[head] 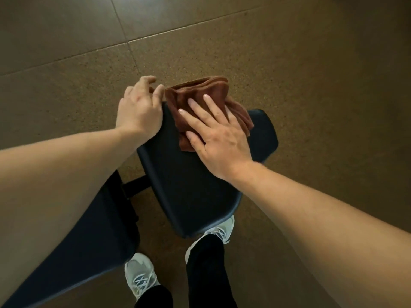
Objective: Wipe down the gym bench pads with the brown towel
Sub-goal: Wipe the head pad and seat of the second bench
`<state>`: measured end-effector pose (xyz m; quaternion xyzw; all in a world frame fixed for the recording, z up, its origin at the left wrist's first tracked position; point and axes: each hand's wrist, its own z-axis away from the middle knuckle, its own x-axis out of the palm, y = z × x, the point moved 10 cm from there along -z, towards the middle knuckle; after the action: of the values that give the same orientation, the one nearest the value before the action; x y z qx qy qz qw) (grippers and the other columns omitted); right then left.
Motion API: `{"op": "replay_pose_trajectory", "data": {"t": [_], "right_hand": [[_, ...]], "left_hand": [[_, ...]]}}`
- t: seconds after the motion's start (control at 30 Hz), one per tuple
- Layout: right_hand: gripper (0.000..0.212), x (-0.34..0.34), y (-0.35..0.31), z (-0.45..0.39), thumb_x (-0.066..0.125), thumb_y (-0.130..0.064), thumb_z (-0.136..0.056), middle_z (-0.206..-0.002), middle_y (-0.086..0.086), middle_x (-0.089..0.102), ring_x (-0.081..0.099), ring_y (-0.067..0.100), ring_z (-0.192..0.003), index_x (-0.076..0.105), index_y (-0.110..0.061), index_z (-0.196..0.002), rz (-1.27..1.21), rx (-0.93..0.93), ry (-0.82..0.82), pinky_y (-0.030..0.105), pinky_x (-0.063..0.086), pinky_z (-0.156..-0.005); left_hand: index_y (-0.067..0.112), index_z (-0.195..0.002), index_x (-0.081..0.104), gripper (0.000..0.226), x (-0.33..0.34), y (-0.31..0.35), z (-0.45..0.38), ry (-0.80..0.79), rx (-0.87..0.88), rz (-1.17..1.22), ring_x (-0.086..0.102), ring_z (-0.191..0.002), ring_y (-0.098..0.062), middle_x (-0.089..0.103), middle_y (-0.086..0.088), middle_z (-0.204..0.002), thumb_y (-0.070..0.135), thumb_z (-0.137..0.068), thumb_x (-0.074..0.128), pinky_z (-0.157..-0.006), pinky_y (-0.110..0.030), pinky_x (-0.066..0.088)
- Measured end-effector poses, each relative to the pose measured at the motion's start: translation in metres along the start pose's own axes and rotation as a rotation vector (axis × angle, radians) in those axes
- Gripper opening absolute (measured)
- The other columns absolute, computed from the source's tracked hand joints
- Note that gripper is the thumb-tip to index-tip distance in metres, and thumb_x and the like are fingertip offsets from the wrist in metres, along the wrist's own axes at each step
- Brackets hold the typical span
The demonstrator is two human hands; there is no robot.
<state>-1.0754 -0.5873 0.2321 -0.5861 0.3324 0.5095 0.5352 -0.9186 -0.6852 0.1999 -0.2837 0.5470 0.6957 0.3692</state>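
**Spotter:** Forearms fill the near frame, yours, both reaching out and down. Going left to right: the long back pad (93, 252) runs under your left arm, a dark frame bar (135, 185) joins it to the seat pad (189, 185), and your shoes (140, 274) stand on the speckled floor (311, 85) below.

**Operator:** And the hands?

**Spotter:** Your left hand (139, 110) sits on the seat pad's far left corner, fingers curled over the edge. That grip steadies the bench; it holds no cloth, though the thumb lies just beside the brown towel (200, 96). Your right hand (216, 138) lies flat on the towel, fingers straight and spread, pressing rather than clutching. The towel itself is bunched at the far end of the seat pad, folds spilling past the edge.

**Operator:** How do I do this pass well?

**Spotter:** My read: you're working the seat pad, with most of it toward you not yet under the cloth. Keep the palm flat so pressure spreads. Draw the towel toward you in overlapping strips, left edge to right. Refold if the bunched part drags. Take the rounded rims too. Leave the left hand braced so the pad doesn't rock.

**Operator:** After that?

**Spotter:** Back pad, likely. Same strokes.
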Motion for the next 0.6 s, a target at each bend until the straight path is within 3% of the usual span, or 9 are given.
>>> {"op": "replay_pose_trajectory", "data": {"t": [0.13, 0.23, 0.33, 0.47, 0.6], "right_hand": [[0.05, 0.023, -0.041, 0.079, 0.043, -0.043, -0.107, -0.168, -0.009, 0.033, 0.014, 0.019, -0.16, 0.043, -0.035, -0.157, -0.006, 0.094, 0.024, 0.049, 0.016, -0.127], [0.051, 0.047, -0.079, 0.135, 0.045, -0.044, -0.106, -0.167, -0.009, 0.034, 0.015, 0.019, -0.16, 0.044, -0.035, -0.156, 0.003, 0.118, -0.007, 0.05, 0.018, -0.127], [0.052, 0.062, -0.093, 0.158, 0.04, -0.046, -0.109, -0.169, -0.008, 0.028, 0.011, 0.021, -0.161, 0.035, -0.037, -0.159, 0.027, 0.182, -0.049, 0.052, 0.016, -0.128], [0.053, 0.046, -0.055, 0.131, 0.024, -0.047, -0.111, -0.172, -0.008, 0.016, 0.001, 0.024, -0.161, 0.019, -0.039, -0.163, -0.013, 0.369, -0.052, 0.055, 0.007, -0.129], [0.057, 0.007, 0.052, 0.08, 0.013, -0.052, -0.109, -0.174, -0.011, -0.003, -0.012, 0.022, -0.16, 0.001, -0.04, -0.164, -0.036, 0.701, -0.043, 0.056, -0.005, -0.128]], "left_hand": [[0.026, -0.158, 0.023, 0.068, 0.014, 0.001, 0.021, -0.188, 0.198, -0.299, 0.022, -0.151, -0.029, 0.036, -0.004, -0.16, 0.061, -0.101, 0.013, -0.124, -0.05, 0.009], [0.036, -0.159, -0.001, 0.073, 0.015, -0.016, 0.047, -0.246, 0.18, -0.355, 0.0, -0.156, -0.028, 0.011, -0.005, -0.168, 0.071, -0.097, 0.013, -0.122, -0.055, -0.01], [0.04, -0.156, -0.014, 0.078, 0.013, -0.023, 0.063, -0.277, 0.126, -0.35, -0.017, -0.154, -0.025, -0.009, -0.005, -0.169, 0.077, -0.093, 0.012, -0.121, -0.057, -0.014], [0.034, -0.153, -0.028, 0.109, 0.015, -0.024, 0.063, -0.343, 0.134, -0.495, -0.023, -0.152, -0.029, -0.019, -0.01, -0.167, 0.095, -0.074, 0.016, -0.119, -0.058, -0.017], [0.033, -0.149, -0.034, 0.116, 0.017, -0.025, 0.061, -0.406, 0.064, -0.582, -0.021, -0.153, -0.031, -0.023, -0.01, -0.166, 0.098, -0.068, 0.015, -0.121, -0.056, -0.012]]}}
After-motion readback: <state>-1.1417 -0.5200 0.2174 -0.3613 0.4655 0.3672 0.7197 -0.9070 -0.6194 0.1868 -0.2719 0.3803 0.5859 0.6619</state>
